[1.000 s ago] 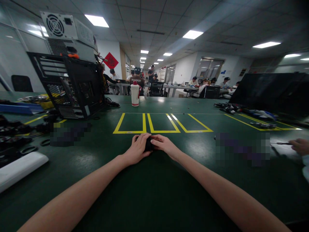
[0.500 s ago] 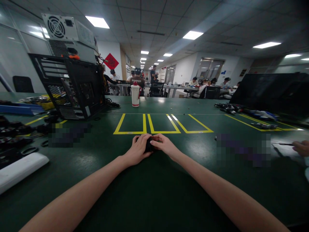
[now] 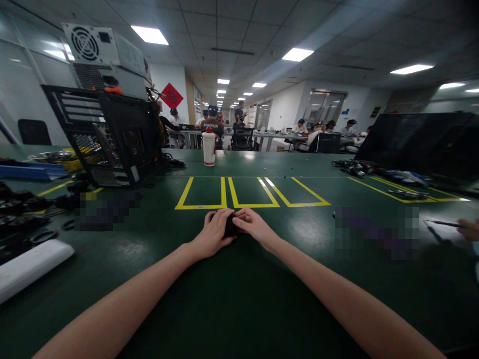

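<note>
A small black object (image 3: pixel 229 227) lies between my hands on the green table (image 3: pixel 228 309); its kind cannot be made out, since fingers cover much of it. My left hand (image 3: pixel 214 233) is closed over its left side, fingers on top and thumb along the near edge. From the right, my right hand (image 3: pixel 255 225) pinches at the object's edge with thumb and forefinger. Just beyond my fingers are yellow tape outlines (image 3: pixel 255 205) on the table.
An open computer case (image 3: pixel 112 134) carries power supplies (image 3: pixel 99 47) at left. Nearer are black parts (image 3: pixel 22 214) and a white bar (image 3: pixel 33 269). A white cup (image 3: pixel 209 148) stands ahead. At right, another person's hand (image 3: pixel 469 229) holds a thin pen-like tool (image 3: pixel 445 224).
My hands stay in nearly the same place on the black object. At the right edge, the other person's hand and thin tool have shifted slightly. The view has moved a little.
</note>
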The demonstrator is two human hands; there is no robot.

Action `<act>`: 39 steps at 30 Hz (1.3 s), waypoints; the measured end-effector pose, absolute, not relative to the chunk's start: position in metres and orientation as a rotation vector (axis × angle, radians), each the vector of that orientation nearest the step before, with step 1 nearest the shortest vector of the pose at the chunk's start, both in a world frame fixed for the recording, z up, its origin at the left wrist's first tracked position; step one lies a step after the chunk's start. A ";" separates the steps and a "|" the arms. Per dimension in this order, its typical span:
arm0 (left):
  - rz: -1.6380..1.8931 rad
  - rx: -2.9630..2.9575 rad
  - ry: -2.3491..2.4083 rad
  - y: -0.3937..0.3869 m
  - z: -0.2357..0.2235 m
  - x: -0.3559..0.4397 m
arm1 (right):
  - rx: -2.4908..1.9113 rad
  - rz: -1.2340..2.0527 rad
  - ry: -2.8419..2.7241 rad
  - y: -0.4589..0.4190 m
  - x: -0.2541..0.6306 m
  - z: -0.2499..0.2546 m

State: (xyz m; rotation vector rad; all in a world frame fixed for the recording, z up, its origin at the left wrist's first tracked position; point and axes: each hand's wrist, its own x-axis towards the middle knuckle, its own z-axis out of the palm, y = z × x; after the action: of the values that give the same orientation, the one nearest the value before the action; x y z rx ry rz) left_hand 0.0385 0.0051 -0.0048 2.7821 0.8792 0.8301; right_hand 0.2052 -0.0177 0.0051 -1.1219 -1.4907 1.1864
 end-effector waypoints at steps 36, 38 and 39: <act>0.799 2.769 0.900 0.004 -0.002 0.040 | -1.140 1.216 -1.472 -0.015 0.208 0.004; 0.798 2.768 0.900 0.004 -0.002 0.039 | -1.153 1.236 -1.477 -0.014 0.209 0.004; 0.796 2.768 0.898 0.003 -0.002 0.039 | -1.147 1.240 -1.494 -0.014 0.210 0.005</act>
State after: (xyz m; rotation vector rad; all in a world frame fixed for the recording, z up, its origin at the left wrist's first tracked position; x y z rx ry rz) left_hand 0.0390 0.0032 -0.0022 2.7684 0.8982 0.7956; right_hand 0.2098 -0.0140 0.0048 -1.1469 -1.4938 1.2400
